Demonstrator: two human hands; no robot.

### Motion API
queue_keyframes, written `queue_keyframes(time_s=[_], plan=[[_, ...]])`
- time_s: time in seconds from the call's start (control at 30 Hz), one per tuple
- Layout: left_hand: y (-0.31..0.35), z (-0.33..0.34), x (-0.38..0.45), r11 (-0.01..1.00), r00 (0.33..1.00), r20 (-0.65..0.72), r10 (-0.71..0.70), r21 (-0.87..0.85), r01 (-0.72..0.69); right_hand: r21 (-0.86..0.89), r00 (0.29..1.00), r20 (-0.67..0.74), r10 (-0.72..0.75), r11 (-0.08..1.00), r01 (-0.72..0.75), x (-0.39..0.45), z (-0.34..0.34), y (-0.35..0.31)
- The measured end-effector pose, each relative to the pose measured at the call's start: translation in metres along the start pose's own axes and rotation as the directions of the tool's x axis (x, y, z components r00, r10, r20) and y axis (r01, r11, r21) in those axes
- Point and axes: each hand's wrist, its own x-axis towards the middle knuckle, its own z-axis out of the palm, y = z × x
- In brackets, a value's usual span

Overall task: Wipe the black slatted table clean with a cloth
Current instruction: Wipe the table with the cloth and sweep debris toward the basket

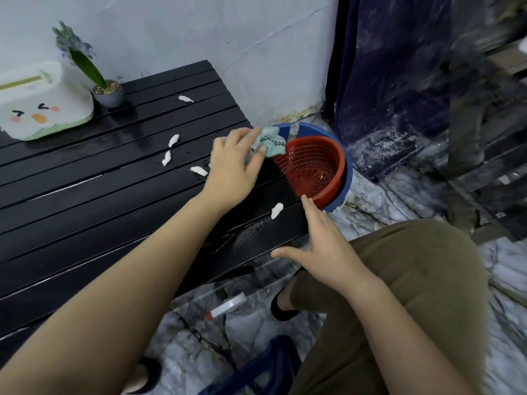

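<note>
The black slatted table (85, 195) fills the left half of the view, wet with droplets near its right end. Several small white scraps lie on it, one (173, 140) near the middle and one (276, 210) by the right edge. My left hand (233, 169) is closed on a light green cloth (271, 142) at the table's right edge, right beside the basket. My right hand (319, 243) hovers with spread fingers over the table's front right corner, its fingertip close to the rim of the red mesh basket (313, 166).
The red basket sits in a blue basin (346, 178) on the floor beside the table. A white tissue box with a duck face (40, 104) and a small potted plant (108, 94) stand at the back left. A spray bottle (228, 305) lies on the marble floor.
</note>
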Motion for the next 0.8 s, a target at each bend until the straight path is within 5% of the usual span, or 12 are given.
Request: queue_keyframes(time_s=[0.23, 0.4, 0.8], plan=[[-0.027, -0.092, -0.121, 0.981, 0.967, 0.173, 0.188, 0.011, -0.193, 0.056, 0.999, 0.002, 0.040, 0.998, -0.040, -0.001, 0.000, 0.002], [-0.054, -0.116, -0.183, 0.978, 0.926, 0.363, 0.107, 0.130, -0.164, 0.134, 0.996, -0.070, 0.053, 0.990, -0.043, -0.004, 0.004, 0.001], [0.003, -0.014, -0.119, 0.933, 0.958, 0.252, 0.139, 0.291, -0.212, 0.155, 0.987, -0.162, 0.009, 0.988, 0.016, 0.000, 0.004, 0.006]])
